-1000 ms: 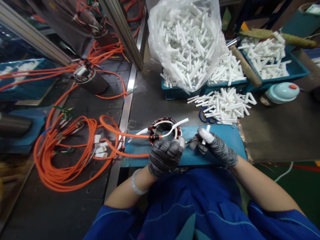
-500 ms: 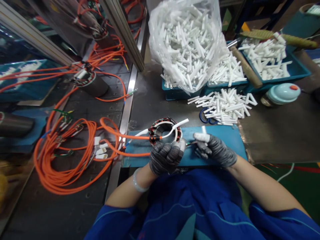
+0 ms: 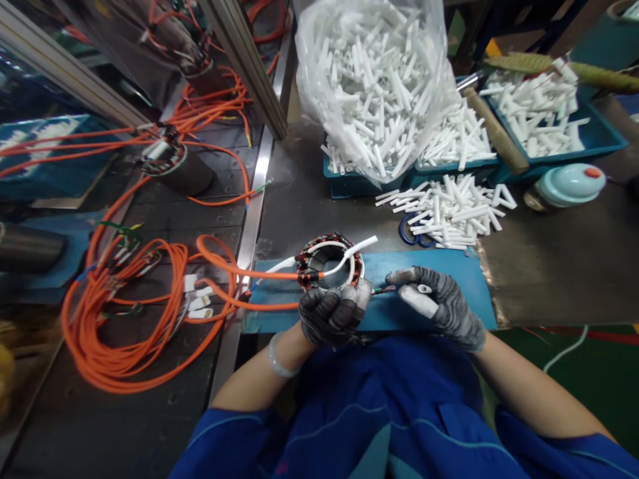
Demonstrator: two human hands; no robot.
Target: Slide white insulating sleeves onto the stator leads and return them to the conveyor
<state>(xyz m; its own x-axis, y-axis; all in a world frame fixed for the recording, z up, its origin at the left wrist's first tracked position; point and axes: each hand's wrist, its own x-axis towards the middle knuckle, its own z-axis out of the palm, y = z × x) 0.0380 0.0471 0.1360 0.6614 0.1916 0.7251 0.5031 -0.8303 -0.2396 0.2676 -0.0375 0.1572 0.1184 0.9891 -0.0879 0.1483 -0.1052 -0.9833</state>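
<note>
A motor stator (image 3: 360,266) wound with coils sits on a blue mat (image 3: 464,283). A white sleeve (image 3: 363,245) covers a lead that rises from its bore. In a dark grey glove, my left hand (image 3: 333,313) is closed around an orange cable (image 3: 274,307) at the stator's near side. Thin wire ends (image 3: 383,289) stick out past its fingertips toward the right. My right hand (image 3: 439,299), gloved in grey, pinches a short white tube (image 3: 424,289) between thumb and fingers. Its forefinger tip is close to the wire ends; contact is unclear.
Several teal bins (image 3: 606,143) and a plastic bag (image 3: 309,80) hold white tubes. Loose tubes (image 3: 454,213) lie beside blue-handled scissors (image 3: 409,229). A lidded bottle (image 3: 569,186) stands at right. Coiled orange cables (image 3: 74,326) and another stator (image 3: 182,173) are on the left.
My right hand has moved slightly right and turned, its thumb now lower and the white tube tipped from upright to end-on. My left hand has stayed almost in place.
</note>
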